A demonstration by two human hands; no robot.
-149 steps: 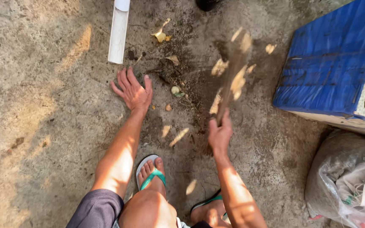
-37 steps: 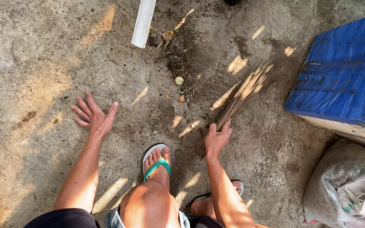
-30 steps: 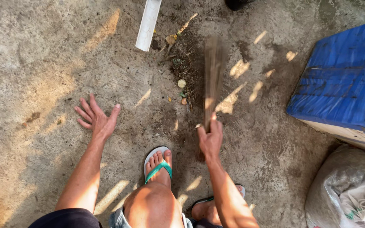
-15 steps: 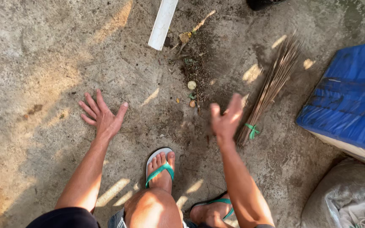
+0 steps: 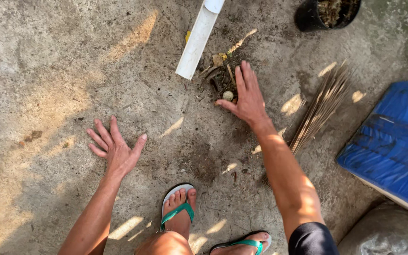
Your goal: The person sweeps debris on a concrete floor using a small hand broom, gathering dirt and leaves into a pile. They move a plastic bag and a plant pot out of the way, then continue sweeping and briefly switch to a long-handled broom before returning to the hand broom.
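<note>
1. Debris (image 5: pixel 223 82) lies heaped on the concrete (image 5: pixel 48 71) by a white pipe (image 5: pixel 197 40).
2. Right hand (image 5: pixel 246 97) is open, empty, spread over it; gathering seems underway.
3. Left hand (image 5: pixel 116 151) is splayed, empty, apart.
4. Broom (image 5: pixel 319 111) lies beside the right forearm.
5. Next likely calls for closing fingers around the litter.

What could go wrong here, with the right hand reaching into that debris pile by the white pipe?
The right hand is bare over the debris pile of twigs and dirt, so a splinter or scrape seems possible. The stick broom lies loose beside the right arm and could get knocked. The left hand is spread against rough concrete floor.
</note>
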